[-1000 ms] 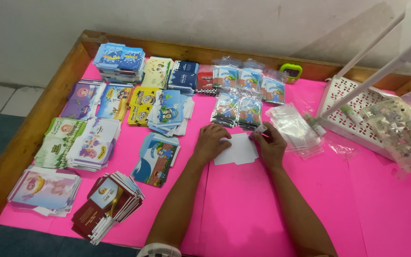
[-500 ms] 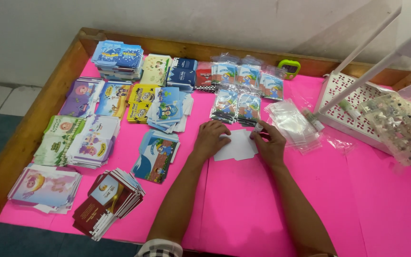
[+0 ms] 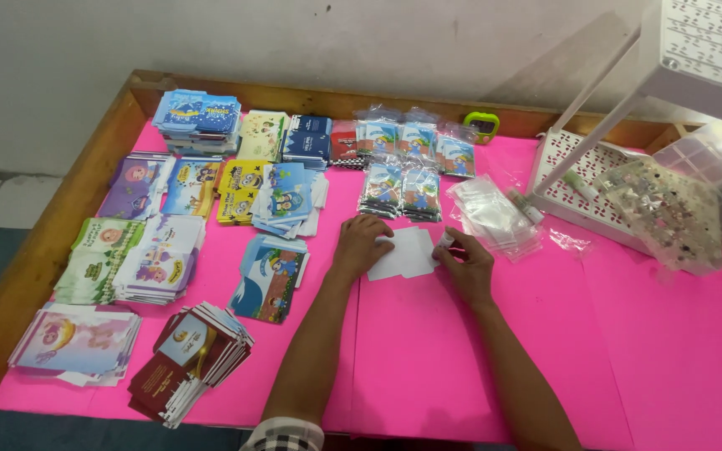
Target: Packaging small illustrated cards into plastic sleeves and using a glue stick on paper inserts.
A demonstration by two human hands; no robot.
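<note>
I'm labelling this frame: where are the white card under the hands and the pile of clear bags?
white card (image 3: pixel 407 253), head view, its bare middle.
clear bags (image 3: pixel 495 219), head view, top of the pile.

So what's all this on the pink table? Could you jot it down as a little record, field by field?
Surface: pink table with a wooden rim
Left hand: pressing flat on a white card blank
Right hand: pinching the blank's right edge
Left of the hands: stacks of colourful printed cards
Behind the hands: cards sealed in clear bags
Right of the hands: pile of empty clear bags
Far right: white perforated rack, clear compartment box
</note>
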